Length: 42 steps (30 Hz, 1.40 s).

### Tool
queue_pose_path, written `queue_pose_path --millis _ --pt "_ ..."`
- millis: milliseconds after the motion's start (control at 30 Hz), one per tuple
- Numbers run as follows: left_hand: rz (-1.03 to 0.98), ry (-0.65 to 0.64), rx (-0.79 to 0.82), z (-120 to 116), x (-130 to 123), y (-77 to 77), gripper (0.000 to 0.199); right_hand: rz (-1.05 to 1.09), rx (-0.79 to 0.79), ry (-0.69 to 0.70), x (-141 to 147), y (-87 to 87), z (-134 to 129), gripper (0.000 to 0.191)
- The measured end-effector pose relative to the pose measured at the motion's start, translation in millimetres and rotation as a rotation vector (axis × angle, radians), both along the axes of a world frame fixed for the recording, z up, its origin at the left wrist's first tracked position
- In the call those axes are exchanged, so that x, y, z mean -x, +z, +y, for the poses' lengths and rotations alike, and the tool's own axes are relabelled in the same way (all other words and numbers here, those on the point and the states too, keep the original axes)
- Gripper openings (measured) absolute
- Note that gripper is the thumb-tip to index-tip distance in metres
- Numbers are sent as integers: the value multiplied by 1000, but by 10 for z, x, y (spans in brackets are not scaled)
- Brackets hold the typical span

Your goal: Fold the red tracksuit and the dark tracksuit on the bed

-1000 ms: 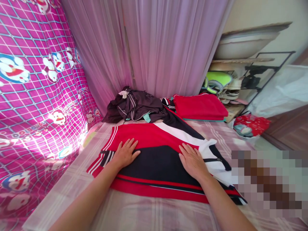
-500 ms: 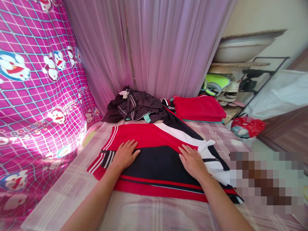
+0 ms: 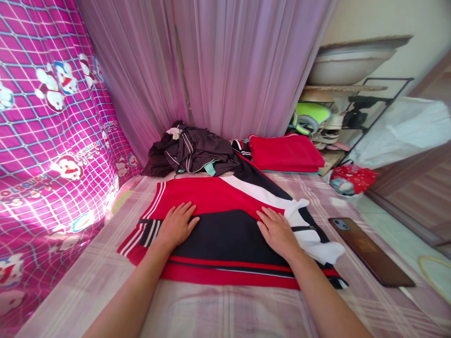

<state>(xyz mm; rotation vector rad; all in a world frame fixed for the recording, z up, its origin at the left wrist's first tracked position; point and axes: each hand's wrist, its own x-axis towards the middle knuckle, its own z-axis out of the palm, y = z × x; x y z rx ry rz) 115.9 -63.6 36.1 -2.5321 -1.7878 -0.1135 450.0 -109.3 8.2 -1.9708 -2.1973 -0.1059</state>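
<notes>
A red, black and white garment [image 3: 225,234] lies spread on the plaid bed sheet [image 3: 225,312], with striped cuffs at its left end and crumpled white cloth at its right. My left hand [image 3: 176,225] rests flat on its left part, beside the striped cuff, fingers spread. On the right part, near the white cloth, my right hand [image 3: 278,230] lies palm down with its fingers apart. Neither hand grips anything. One black sleeve runs back toward a heap of dark clothes [image 3: 200,150].
Folded red clothes [image 3: 287,152] are stacked at the back right. A phone [image 3: 369,251] with a cable lies on the right side of the bed. Beyond stand a shoe rack [image 3: 366,126] and a red bag [image 3: 354,178]. Curtains hang behind and at left.
The view has shifted slightly, so everything sits a little further left and higher. Both hands stay flat on the garment. The phone shows clearly where pixelation covered it before.
</notes>
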Motion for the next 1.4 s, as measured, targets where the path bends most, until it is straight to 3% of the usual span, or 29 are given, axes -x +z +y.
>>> queue_pose_path --millis 433,600,767,900,1000,1133,1400 --pt "-25 -21 -47 17 14 -53 55 74 -133 47 -71 -101 12 42" --pt "-28 -16 -33 7 7 -46 53 177 -194 65 -71 -110 -9 32" --pt "-66 -26 -33 -8 1 -23 52 235 -261 112 -43 -61 -11 33" --pt "-185 -45 -90 -49 72 84 46 307 -310 110 -94 42 -51 33" --pt "-260 25 -164 -77 215 175 44 298 -212 -11 -143 89 -104 33" --pt "-253 146 -66 -66 433 234 43 263 -33 -105 -153 106 -136 33" --pt "-246 -62 81 -26 632 238 42 336 160 -36 -236 306 -186 46"
